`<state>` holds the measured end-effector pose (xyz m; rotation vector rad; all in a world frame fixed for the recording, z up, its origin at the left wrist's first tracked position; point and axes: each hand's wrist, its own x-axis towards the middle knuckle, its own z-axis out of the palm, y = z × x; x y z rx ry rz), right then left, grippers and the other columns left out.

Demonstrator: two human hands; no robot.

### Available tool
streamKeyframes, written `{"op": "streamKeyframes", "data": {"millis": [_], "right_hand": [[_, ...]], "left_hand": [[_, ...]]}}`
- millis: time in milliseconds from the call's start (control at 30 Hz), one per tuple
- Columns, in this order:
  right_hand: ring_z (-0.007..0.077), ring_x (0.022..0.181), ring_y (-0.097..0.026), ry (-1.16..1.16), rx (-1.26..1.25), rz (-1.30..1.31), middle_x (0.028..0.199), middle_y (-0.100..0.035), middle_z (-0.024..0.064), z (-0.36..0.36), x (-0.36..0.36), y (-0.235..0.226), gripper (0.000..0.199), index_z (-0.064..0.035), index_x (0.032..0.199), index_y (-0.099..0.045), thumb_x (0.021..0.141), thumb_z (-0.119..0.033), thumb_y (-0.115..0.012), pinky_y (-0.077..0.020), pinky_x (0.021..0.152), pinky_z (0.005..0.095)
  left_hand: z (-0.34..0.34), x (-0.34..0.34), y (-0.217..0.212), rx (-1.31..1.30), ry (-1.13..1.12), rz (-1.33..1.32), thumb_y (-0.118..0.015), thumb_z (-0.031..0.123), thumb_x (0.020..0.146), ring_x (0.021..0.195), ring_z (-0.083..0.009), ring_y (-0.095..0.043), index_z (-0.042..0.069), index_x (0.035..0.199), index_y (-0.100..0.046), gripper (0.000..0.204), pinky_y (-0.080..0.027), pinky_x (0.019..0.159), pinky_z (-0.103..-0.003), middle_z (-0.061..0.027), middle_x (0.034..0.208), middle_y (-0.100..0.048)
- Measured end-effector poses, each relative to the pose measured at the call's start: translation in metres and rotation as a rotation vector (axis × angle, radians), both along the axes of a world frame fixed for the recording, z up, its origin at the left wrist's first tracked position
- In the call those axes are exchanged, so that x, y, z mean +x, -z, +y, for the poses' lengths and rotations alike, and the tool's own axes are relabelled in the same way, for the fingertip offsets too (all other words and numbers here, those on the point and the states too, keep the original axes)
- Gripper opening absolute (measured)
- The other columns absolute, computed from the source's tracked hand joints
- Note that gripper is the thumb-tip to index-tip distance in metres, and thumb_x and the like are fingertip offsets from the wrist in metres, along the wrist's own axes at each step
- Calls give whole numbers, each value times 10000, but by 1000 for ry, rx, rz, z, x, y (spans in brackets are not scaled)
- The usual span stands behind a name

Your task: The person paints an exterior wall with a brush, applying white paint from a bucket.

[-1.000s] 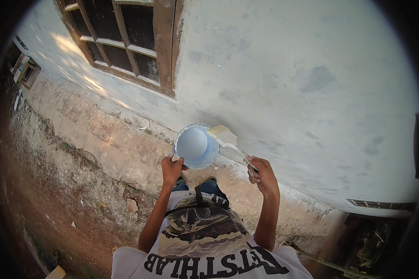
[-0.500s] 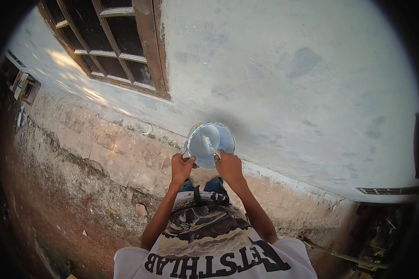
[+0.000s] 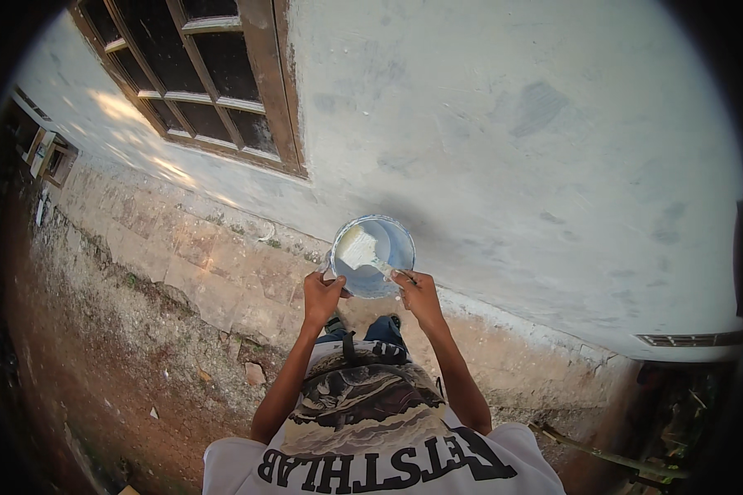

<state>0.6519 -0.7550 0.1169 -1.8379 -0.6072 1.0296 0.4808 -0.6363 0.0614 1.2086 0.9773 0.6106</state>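
Observation:
My left hand (image 3: pixel 322 295) grips the near rim of a round paint pot (image 3: pixel 388 239) holding pale blue-white paint, raised in front of my chest. My right hand (image 3: pixel 418 294) holds the handle of a flat paintbrush (image 3: pixel 360 249) whose wide bristles lie inside the pot, coated in pale paint. Both hands sit side by side just below the pot. The grey-white plastered wall (image 3: pixel 504 148) stands right behind the pot.
A brown wooden window frame (image 3: pixel 215 91) with dark panes sits at upper left. A bare stone footing (image 3: pixel 215 264) runs along the wall's base above reddish dirt ground (image 3: pixel 99 379). A vent grille (image 3: pixel 689 339) and dark clutter lie at lower right.
My right hand moved the brush from beside the pot into it. The pot shifted right and tilted, its inside now visible. The view drifted right along the wall.

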Motion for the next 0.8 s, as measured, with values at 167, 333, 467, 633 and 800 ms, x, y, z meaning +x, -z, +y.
{"op": "streamKeyframes", "data": {"millis": [167,333,467,633,800], "right_hand": [[50,422,-265,233,96,581,520,-327,-71,-15,2,-20,240,-49,839,-615,911,-277,-591,-199,421,234],[52,403,-270,291,175,795,506,-315,-78,-9,13,-50,229,-72,832,-554,932,-278,-552,-206,395,228],[46,401,-270,234,186,856,498,-312,-73,17,44,-65,229,-77,811,-522,958,-252,-502,-214,387,222],[48,399,-271,232,197,857,496,-304,-68,62,89,-65,230,-45,807,-527,971,-187,-452,-224,381,227],[44,365,-257,336,239,976,496,-320,-65,70,127,-95,219,-3,855,-536,972,-155,-431,-230,356,215]], "left_hand": [[4,-5,7,-69,-53,-2,-590,12,854,567,-226,-679,-172,914,-563,196,-543,520,-284,-188,697,-666],[5,-17,18,-119,-129,-97,-587,11,853,546,-232,-672,-183,900,-551,204,-549,504,-303,-196,669,-656],[5,-25,25,-108,-159,-55,-570,-1,840,540,-262,-670,-180,915,-556,194,-575,525,-336,-198,688,-655],[4,-28,25,-139,-211,-71,-593,9,845,532,-233,-666,-191,918,-534,220,-549,498,-311,-194,654,-651],[5,-31,25,-157,-243,-86,-599,9,840,549,-233,-672,-187,916,-538,218,-548,508,-309,-195,659,-653]]}}
